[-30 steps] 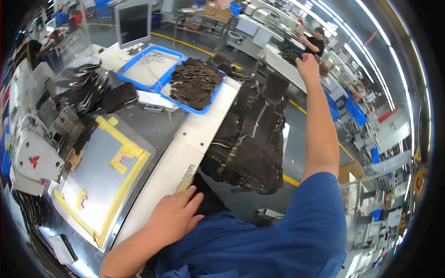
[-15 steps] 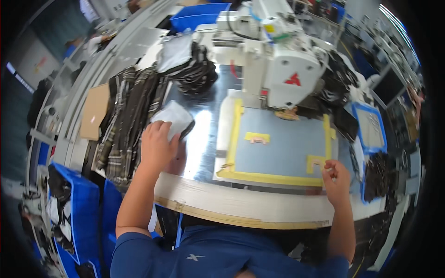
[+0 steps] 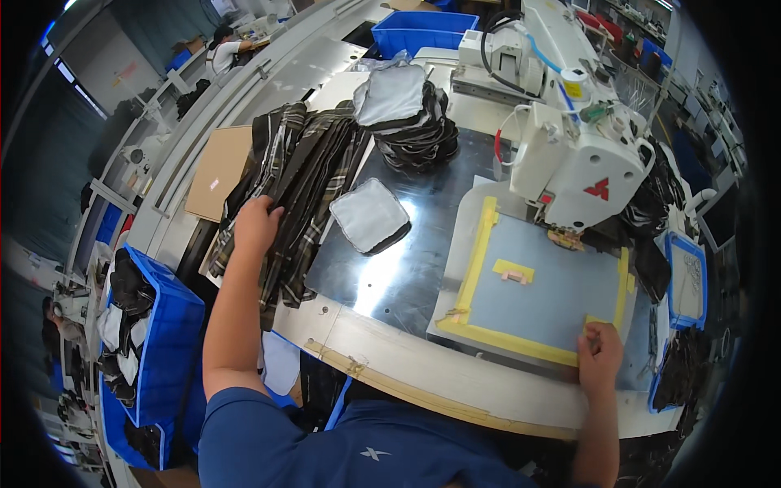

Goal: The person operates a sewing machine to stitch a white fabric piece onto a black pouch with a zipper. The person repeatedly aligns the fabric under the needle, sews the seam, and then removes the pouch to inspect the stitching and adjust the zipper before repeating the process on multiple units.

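My left hand rests on a stack of dark plaid fabric pieces at the left of the metal table, fingers curled over the top piece. My right hand presses the near right corner of a grey template plate edged with yellow tape, which lies under the white sewing machine. A small square grey-lined pocket piece lies loose on the shiny table between the two hands.
A pile of dark pocket pieces sits behind the loose one. Blue bins stand at the lower left, far back and right. A cardboard sheet lies left of the fabric. Another person works far off.
My left hand has moved from the small pocket piece leftward onto the plaid fabric stack. My right hand stays at the template's corner.
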Tool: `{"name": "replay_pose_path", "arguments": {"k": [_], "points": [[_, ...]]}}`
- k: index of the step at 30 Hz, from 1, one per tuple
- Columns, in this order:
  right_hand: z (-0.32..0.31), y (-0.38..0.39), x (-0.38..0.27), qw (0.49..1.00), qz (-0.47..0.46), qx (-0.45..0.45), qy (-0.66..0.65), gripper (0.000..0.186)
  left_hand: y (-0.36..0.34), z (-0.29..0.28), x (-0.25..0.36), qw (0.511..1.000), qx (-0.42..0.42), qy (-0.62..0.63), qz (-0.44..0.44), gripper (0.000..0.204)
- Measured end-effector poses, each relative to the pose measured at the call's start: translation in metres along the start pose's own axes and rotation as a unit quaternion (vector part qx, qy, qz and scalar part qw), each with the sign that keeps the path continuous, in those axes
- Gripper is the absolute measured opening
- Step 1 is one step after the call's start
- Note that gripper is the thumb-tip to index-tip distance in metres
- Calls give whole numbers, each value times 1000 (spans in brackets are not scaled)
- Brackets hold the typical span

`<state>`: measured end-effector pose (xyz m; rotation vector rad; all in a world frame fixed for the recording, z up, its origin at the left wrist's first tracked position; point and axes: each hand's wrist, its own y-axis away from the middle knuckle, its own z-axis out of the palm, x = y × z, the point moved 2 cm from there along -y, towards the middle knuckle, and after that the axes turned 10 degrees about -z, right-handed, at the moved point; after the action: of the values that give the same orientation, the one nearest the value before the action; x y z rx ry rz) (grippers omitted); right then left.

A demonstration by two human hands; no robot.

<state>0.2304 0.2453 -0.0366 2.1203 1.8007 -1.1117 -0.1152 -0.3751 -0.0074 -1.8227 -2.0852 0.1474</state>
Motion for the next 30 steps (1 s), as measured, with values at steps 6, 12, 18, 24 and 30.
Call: {"name": "replay_pose_path", "arguments": {"k": [6, 12, 18, 24, 30], "points": [[0, -3, -1, 1000, -3, 3, -5, 22, -18, -21, -13, 994, -77, 44, -60, 34], [0, -5, 0, 1000, -2, 1, -20, 20, -28, -31, -6, 989, -147, 18, 13, 34], [-1, 0, 2, 1000, 7, 2, -20, 18, -18, -18, -6, 992, -112, 12, 60, 33], [-2, -4, -1, 1000, -5, 0, -17, 18, -26, -26, -22, 958, -205, 186, -77, 27], [0, -8, -6, 999, -4, -25, -36, 23, -1, -94, 69, 869, -259, 420, -45, 26]]}}
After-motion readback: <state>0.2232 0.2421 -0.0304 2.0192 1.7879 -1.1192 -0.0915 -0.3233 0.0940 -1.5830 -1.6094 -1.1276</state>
